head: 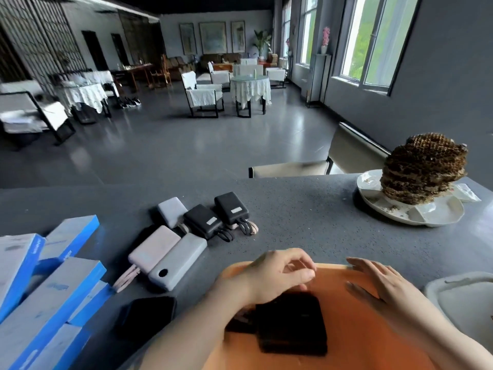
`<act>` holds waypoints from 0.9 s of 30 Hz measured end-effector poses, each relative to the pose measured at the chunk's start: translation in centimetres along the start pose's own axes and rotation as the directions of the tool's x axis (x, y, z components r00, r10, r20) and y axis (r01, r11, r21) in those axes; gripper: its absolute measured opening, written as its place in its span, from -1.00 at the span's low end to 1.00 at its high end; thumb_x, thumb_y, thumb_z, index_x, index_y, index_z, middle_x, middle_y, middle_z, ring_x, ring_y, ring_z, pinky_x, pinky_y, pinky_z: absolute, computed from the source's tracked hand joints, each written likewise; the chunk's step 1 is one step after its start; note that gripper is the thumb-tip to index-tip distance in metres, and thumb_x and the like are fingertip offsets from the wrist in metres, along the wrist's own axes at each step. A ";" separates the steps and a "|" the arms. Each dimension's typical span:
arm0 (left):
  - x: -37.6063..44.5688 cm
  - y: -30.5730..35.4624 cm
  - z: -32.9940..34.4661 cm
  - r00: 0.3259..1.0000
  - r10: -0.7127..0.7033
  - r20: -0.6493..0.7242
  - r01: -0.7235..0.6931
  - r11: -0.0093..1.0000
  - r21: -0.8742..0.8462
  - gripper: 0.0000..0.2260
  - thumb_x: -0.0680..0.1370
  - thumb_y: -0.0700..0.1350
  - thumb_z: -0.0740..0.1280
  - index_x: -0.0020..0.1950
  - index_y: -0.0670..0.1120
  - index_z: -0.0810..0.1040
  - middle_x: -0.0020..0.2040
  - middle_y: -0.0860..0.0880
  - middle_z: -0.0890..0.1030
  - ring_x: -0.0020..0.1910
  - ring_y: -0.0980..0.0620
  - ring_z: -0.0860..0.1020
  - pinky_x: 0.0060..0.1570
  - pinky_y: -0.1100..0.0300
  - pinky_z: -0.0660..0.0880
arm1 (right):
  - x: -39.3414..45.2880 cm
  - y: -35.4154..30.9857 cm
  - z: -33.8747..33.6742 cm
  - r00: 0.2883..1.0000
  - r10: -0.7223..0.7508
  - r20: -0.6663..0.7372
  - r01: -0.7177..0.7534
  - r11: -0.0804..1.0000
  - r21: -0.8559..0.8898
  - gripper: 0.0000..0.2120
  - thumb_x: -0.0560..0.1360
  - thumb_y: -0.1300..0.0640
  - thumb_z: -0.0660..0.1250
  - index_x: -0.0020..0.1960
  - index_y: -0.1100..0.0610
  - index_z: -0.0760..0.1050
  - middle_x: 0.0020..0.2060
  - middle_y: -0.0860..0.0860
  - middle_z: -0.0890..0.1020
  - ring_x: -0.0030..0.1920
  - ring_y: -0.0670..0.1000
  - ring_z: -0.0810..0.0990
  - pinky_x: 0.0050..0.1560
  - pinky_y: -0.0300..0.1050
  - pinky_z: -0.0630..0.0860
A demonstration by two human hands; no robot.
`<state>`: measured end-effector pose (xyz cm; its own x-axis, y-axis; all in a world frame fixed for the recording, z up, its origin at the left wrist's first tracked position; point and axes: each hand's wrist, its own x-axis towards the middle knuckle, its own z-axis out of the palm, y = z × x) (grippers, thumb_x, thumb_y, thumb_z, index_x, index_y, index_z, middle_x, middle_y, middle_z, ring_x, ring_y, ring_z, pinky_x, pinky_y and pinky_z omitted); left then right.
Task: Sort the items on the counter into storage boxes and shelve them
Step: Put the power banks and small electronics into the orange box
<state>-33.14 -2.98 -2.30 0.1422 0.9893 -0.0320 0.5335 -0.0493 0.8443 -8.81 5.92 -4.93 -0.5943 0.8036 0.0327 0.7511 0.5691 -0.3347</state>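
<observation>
An orange storage box point(354, 329) stands on the grey counter point(306, 214) right in front of me. Inside it lies a black power bank point(292, 324). My left hand point(277, 276) hovers over the box above that power bank, fingers loosely curled and holding nothing. My right hand point(378, 281) rests flat on the box's far right rim, fingers spread. Several power banks lie left of the box: a grey one point(177, 263), a pink one point(154, 248), a white one point(172, 210) and two black ones point(202, 221) point(231, 208). Another black one point(146, 316) lies near the front.
Blue and white cartons point(48, 284) are piled at the counter's left end. A white plate point(416, 209) bearing a large brown honeycomb point(424, 168) sits at the far right. A pale container point(464, 297) stands right of the box. A chair point(320, 161) stands behind the counter.
</observation>
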 end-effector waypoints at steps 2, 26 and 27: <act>-1.1 -0.7 -2.1 0.980 0.029 -0.199 -0.032 0.999 -0.011 -0.86 0.50 0.11 0.30 -0.01 0.12 0.56 -0.11 0.13 0.64 -0.08 0.16 0.61 0.06 0.18 0.52 | 0.6 -0.4 -0.1 1.000 0.015 0.027 -0.015 1.000 -0.010 -0.36 0.35 -0.43 -0.10 0.35 -0.24 0.25 0.30 -0.28 0.42 0.30 -0.19 0.38 0.25 -0.21 0.36; 3.4 -20.6 -20.7 0.976 -0.216 -0.008 0.127 0.544 0.829 -0.34 0.55 0.27 0.14 0.55 0.05 -0.01 0.56 0.05 -0.02 0.54 0.06 -0.10 0.50 0.02 -0.05 | 28.8 -18.9 11.3 0.995 0.080 0.058 -0.085 0.993 0.077 -0.27 0.45 -0.31 0.25 0.49 -0.02 0.11 0.37 0.03 0.34 0.37 0.12 0.31 0.30 0.01 0.33; 3.6 -20.9 -20.7 0.979 -0.203 0.003 0.105 0.519 0.848 -0.32 0.56 0.26 0.14 0.56 0.03 -0.04 0.56 0.03 -0.04 0.54 0.05 -0.14 0.50 0.01 -0.06 | 29.1 -19.1 11.4 0.996 0.079 0.050 -0.083 0.993 0.079 -0.26 0.45 -0.31 0.25 0.48 -0.02 0.11 0.38 0.03 0.34 0.37 0.11 0.32 0.31 0.01 0.33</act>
<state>-61.06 4.43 -9.01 0.0335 0.9783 -0.2045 0.9991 -0.0382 -0.0189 -43.75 16.47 -8.32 -0.5468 0.8363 -0.0410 0.7725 0.4850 -0.4099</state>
